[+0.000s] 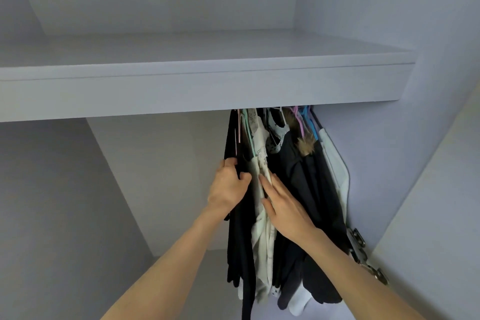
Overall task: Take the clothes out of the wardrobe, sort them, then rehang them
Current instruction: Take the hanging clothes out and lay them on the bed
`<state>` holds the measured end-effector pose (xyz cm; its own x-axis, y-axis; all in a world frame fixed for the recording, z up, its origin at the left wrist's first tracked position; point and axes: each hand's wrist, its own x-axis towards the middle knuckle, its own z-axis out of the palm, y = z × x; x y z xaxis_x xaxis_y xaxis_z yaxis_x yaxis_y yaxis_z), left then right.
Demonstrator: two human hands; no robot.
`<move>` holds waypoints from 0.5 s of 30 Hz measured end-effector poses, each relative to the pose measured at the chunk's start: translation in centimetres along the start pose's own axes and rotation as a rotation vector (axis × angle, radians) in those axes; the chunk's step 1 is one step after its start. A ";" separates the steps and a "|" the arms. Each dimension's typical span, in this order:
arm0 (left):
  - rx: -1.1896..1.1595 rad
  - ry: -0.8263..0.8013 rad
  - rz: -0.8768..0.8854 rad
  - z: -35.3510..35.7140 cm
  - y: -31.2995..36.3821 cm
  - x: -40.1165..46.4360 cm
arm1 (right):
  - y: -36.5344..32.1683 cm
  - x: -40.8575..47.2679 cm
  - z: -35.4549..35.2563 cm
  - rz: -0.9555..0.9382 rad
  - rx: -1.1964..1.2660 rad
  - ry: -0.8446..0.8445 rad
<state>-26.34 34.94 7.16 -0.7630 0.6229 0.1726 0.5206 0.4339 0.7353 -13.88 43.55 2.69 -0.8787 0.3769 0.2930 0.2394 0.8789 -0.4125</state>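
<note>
Several garments hang bunched at the right end of the wardrobe, their hanger hooks hidden behind the shelf. The leftmost is a black garment (240, 241); my left hand (228, 186) grips its edge between thumb and fingers. Beside it hangs a cream patterned garment (262, 231). My right hand (283, 205) lies flat with fingers extended between the cream garment and a dark coat with a fur collar (309, 179). A white garment (335, 163) hangs at the far right. Pastel hangers (301, 118) show above the clothes.
A thick white shelf (197, 86) spans the wardrobe just above the clothes. The left part of the hanging space shows bare back panel (155, 176). Metal door hinges (363, 254) sit on the right side wall below the clothes.
</note>
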 end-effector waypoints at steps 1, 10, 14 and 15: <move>-0.025 0.021 -0.017 -0.2 -0.3 0.2 | 0.2 0.0 0.0 0.003 -0.001 0.001; -0.367 0.151 -0.072 -0.8 -1.0 0.7 | -0.6 0.9 -1.3 0.009 0.111 0.136; -0.407 0.198 -0.045 -2.2 -0.8 0.2 | -2.5 2.8 -2.6 -0.039 0.140 0.400; -0.395 0.201 -0.026 -2.5 -1.0 -0.2 | -3.2 3.3 -2.9 -0.045 0.174 0.430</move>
<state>-27.62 32.74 8.05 -0.8534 0.4593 0.2464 0.3438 0.1408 0.9284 -16.39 42.86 7.48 -0.6271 0.4588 0.6295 0.0996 0.8487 -0.5194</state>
